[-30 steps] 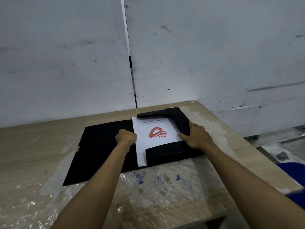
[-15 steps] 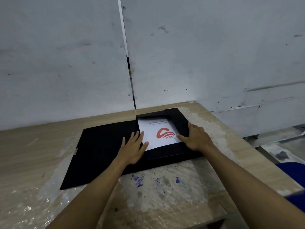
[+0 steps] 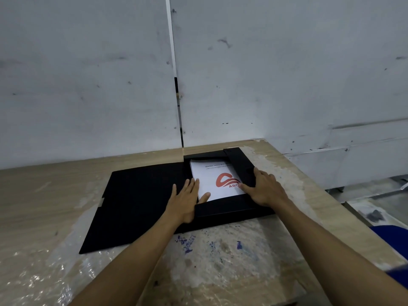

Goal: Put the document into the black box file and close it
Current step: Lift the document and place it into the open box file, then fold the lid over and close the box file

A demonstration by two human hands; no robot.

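The document, a white stack with a red logo, lies inside the tray of the black box file, framed by the tray's raised walls on the far, right and near sides. Its long axis runs away from the person, slightly angled to the right. The left hand lies flat, fingers spread and gripping nothing, across the document's left edge where tray meets the open lid. The right hand rests palm-down on the tray's right wall, fingers extended, the thumb touching the paper near the logo; it holds nothing either. The lid lies flat on the table to the left of the tray, so its free edge sits well left of both hands, and the left hand is the nearer one. Closing likely means swinging that lid rightward over the paper.
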